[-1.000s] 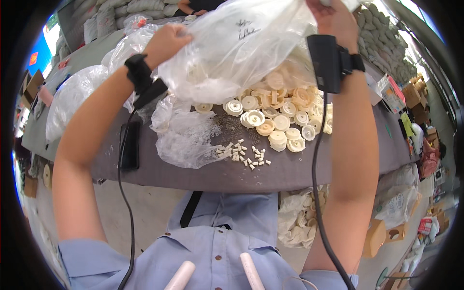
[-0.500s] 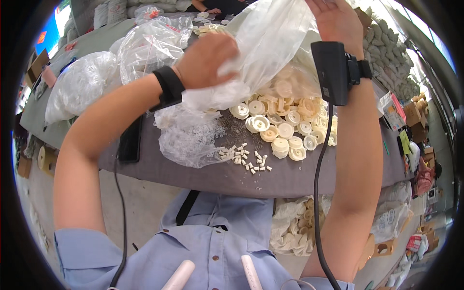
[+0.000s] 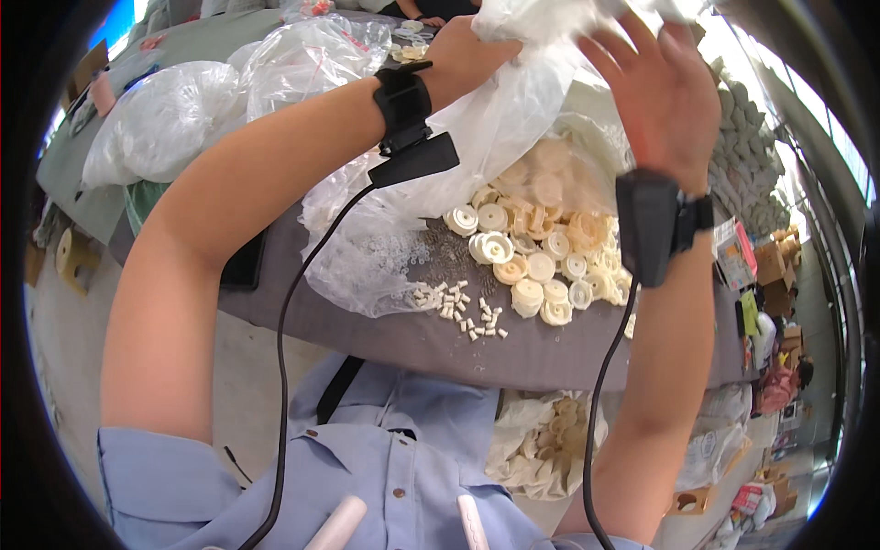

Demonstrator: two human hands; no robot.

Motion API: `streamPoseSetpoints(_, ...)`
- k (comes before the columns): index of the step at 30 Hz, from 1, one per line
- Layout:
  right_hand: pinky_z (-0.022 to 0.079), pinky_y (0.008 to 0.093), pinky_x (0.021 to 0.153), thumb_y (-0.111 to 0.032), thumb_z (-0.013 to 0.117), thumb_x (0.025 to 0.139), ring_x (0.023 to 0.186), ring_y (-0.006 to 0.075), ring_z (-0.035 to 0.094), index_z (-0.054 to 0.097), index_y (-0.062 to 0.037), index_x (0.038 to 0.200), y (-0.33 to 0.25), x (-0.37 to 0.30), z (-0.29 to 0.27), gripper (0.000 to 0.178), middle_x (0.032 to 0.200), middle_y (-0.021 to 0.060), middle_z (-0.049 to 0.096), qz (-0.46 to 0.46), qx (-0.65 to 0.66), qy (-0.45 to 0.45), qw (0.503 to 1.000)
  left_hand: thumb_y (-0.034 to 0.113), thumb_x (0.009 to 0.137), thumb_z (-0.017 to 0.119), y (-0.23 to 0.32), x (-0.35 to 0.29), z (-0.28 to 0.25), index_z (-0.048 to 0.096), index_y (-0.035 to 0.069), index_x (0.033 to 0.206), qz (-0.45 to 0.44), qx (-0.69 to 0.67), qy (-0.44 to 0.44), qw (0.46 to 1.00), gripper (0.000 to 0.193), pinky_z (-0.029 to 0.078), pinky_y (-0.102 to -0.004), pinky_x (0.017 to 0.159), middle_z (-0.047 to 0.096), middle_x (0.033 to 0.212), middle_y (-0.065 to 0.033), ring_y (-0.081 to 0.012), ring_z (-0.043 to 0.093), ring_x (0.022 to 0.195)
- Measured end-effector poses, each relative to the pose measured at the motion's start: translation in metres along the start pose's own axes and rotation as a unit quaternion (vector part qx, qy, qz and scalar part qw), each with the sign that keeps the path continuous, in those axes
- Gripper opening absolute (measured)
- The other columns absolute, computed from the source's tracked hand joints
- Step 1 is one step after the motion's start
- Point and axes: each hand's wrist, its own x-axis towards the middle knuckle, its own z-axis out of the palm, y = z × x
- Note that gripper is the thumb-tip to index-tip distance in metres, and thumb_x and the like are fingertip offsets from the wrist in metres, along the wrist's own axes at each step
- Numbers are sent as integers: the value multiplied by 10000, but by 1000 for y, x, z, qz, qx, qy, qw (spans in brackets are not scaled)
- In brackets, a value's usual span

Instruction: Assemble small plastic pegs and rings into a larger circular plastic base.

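A large clear plastic bag [image 3: 513, 110] is raised over the far part of the table, with cream round plastic parts showing in and below its mouth. My left hand [image 3: 469, 57] is closed on the bunched film near its top. Just right of it, my right hand [image 3: 674, 110] is up beside the film, its fingers apart and partly blurred. Below the hands lie a heap of cream plastic wheels [image 3: 541, 267], dark small springs [image 3: 451, 246], and small white pegs [image 3: 477, 321]. A smaller clear bag [image 3: 353, 266] of tiny clear rings lies left of them.
Filled clear bags [image 3: 170, 124] stand at the table's far left. A dark phone-like slab [image 3: 243, 266] lies beneath my left forearm. Cables hang from both wrist devices. A sack of cream parts [image 3: 550, 440] sits below the table edge. Another person's arm [image 3: 417, 14] shows at the far side.
My left hand has moved right and up from over the table and taken hold of the bag's upper film. My right hand has come down slightly, its fingers now spread.
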Motion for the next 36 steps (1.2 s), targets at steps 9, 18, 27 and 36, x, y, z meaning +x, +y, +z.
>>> streamPoseSetpoints(9, 480, 244, 635, -119, 589, 824, 772, 136, 583, 422, 2, 1218, 117, -90, -81, 445, 1086, 124, 555, 260, -310, 180, 897, 207, 829, 542, -16, 48, -24, 632, 52, 907, 368, 449, 59, 812, 196, 486, -320, 644, 649, 780, -85, -173, 629, 708)
streamPoseSetpoints(18, 409, 210, 562, -154, 633, 804, 617, 51, 520, 648, 31, 850, 159, -78, -66, 191, 718, 16, 626, 233, -300, 133, 916, 178, 822, 570, 38, 18, -37, 628, 6, 912, 16, 25, -20, 999, 202, 475, -293, 593, 651, 771, -61, -131, 609, 679)
streamPoseSetpoints(27, 406, 193, 511, -119, 602, 825, 583, 64, 557, 645, 28, 834, 135, -60, -45, 153, 689, 25, 622, 182, -299, 168, 922, 265, 809, 603, -28, 42, -93, 614, -10, 990, 158, 258, 68, 951, 330, 471, -319, 727, 657, 889, -115, -201, 612, 820)
streamPoseSetpoints(36, 450, 203, 532, -141, 585, 853, 621, 79, 590, 636, 32, 903, 119, -38, -49, 187, 740, 29, 629, 91, -290, 216, 928, 273, 863, 522, -18, 44, -108, 599, 9, 1028, 58, 144, 115, 981, 321, 458, -329, 790, 645, 975, -145, -236, 608, 905)
